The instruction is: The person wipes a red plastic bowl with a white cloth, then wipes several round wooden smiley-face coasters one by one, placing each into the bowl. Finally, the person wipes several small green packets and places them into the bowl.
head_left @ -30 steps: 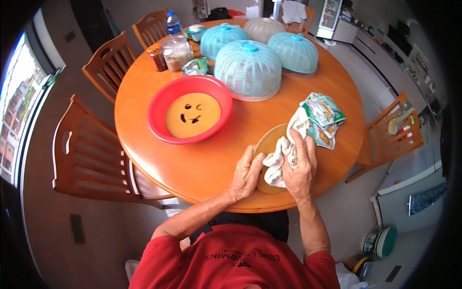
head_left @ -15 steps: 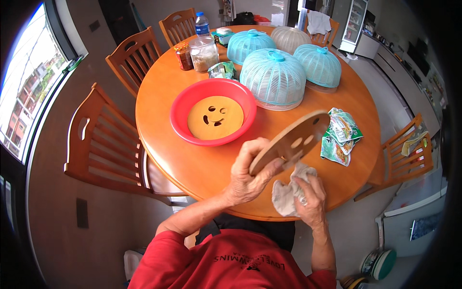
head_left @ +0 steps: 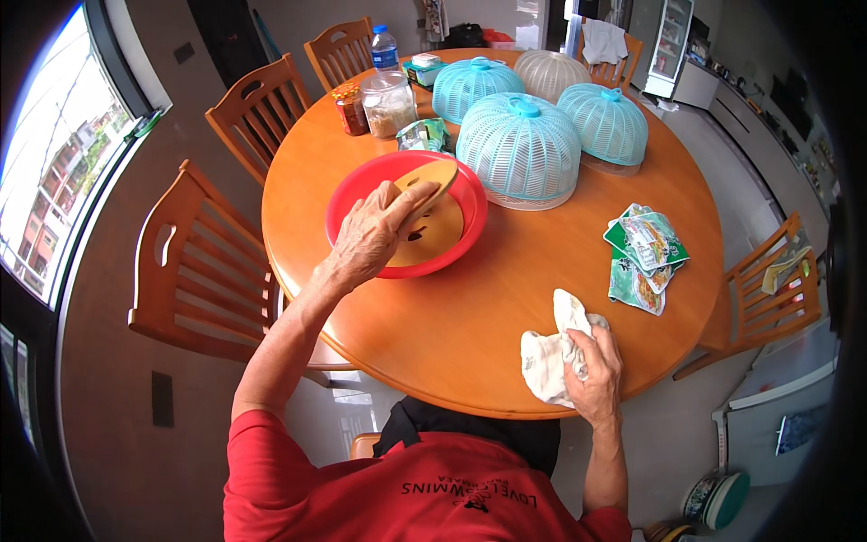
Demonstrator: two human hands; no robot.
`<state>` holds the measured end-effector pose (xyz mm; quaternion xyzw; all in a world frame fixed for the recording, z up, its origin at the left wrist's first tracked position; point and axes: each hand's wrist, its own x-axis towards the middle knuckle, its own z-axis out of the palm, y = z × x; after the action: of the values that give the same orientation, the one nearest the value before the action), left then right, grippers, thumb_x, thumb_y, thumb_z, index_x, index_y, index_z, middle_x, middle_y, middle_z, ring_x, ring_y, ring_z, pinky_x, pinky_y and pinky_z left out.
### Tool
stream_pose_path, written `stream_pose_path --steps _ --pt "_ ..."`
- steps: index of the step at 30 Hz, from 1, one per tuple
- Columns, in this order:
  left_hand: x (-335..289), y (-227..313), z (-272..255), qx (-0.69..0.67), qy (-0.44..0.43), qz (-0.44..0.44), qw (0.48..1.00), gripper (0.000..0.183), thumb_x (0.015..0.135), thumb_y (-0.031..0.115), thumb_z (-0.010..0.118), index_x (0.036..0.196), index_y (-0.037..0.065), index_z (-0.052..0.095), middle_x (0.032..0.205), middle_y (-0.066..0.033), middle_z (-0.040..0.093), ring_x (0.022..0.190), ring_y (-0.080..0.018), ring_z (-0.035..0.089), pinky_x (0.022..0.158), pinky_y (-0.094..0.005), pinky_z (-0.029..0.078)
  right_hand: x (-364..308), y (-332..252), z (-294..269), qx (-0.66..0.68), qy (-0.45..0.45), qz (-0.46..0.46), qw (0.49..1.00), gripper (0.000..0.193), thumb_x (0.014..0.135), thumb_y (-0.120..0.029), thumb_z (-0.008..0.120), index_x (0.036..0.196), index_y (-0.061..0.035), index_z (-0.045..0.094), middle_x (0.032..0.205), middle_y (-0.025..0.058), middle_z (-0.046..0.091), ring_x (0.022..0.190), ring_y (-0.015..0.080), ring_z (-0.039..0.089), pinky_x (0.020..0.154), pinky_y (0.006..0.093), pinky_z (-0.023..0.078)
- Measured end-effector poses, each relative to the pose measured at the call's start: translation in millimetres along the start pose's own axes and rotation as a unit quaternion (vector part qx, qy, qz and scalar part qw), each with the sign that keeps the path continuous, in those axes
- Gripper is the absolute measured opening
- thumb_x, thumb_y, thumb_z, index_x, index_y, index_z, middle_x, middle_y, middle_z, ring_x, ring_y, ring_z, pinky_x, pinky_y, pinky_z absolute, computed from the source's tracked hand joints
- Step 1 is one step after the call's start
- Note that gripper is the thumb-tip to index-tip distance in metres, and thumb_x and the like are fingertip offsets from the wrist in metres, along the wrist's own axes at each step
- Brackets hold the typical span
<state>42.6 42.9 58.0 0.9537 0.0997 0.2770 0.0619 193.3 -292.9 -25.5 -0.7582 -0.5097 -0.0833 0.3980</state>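
Note:
My left hand [head_left: 375, 226] grips the edge of a round tan trivet [head_left: 435, 179], held tilted over the red plastic basin [head_left: 477, 217]. Beneath it, a second round tan trivet [head_left: 444, 231] with cut-out holes lies in the basin, partly covered by my hand and the first one. At the table's near right edge, my right hand [head_left: 596, 372] is closed on a crumpled white cloth [head_left: 545, 363], which touches or hangs just above the tabletop.
On the round wooden table [head_left: 433, 334] lie several green packets [head_left: 646, 248] at the right. Mesh food covers [head_left: 519, 149] stand at the back, beside a clear jar [head_left: 388, 104], a red-brown jar [head_left: 350, 108] and a water bottle [head_left: 385, 50]. Wooden chairs [head_left: 203, 271] surround the table.
My left hand has carried its trivet leftward, from above the cloth to over the red basin. My right hand keeps the cloth and has moved little.

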Motion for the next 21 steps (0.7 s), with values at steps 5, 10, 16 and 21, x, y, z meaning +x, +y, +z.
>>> stream_pose_path --steps 5,10,16,21 --pt "-5 -12 17 0.050 -0.056 0.019 0.997 0.056 0.091 0.043 0.061 0.138 0.015 0.048 0.100 -0.0118 0.054 0.097 -0.0295 0.054 0.084 -0.0435 0.043 1 -1 -1 0.005 0.000 0.000 1.000 0.048 0.066 0.007 0.068 0.113 -0.0024 0.062 0.109 0.0172 0.056 0.100 0.0365 0.058 0.085 0.0420 0.049" --pt "-4 -11 18 0.027 -0.119 -0.018 0.992 0.053 0.095 0.049 0.052 0.136 0.015 0.051 0.107 -0.0129 0.056 0.107 -0.0308 0.053 0.092 -0.0450 0.041 1 2 -3 0.025 0.008 0.000 1.000 0.044 0.069 0.007 0.066 0.112 -0.0016 0.063 0.109 0.0175 0.056 0.099 0.0360 0.059 0.085 0.0409 0.049" --pt "-11 -15 17 -0.058 -0.142 -0.100 0.983 0.038 0.093 0.039 0.059 0.116 0.010 0.068 0.104 -0.0150 0.056 0.101 -0.0326 0.058 0.084 -0.0425 0.048 3 11 -14 0.028 0.039 0.019 0.999 0.040 0.071 0.006 0.065 0.110 -0.0001 0.063 0.101 0.0161 0.057 0.091 0.0324 0.060 0.079 0.0376 0.049" --pt "1 17 10 0.050 -0.010 -0.022 0.998 0.032 0.087 0.029 0.069 0.111 0.007 0.069 0.105 -0.0117 0.054 0.098 -0.0299 0.055 0.080 -0.0417 0.049 -5 36 -25 -0.009 0.095 0.048 0.994 0.038 0.071 0.006 0.065 0.108 -0.0005 0.063 0.099 0.0142 0.056 0.089 0.0306 0.060 0.076 0.0372 0.050"
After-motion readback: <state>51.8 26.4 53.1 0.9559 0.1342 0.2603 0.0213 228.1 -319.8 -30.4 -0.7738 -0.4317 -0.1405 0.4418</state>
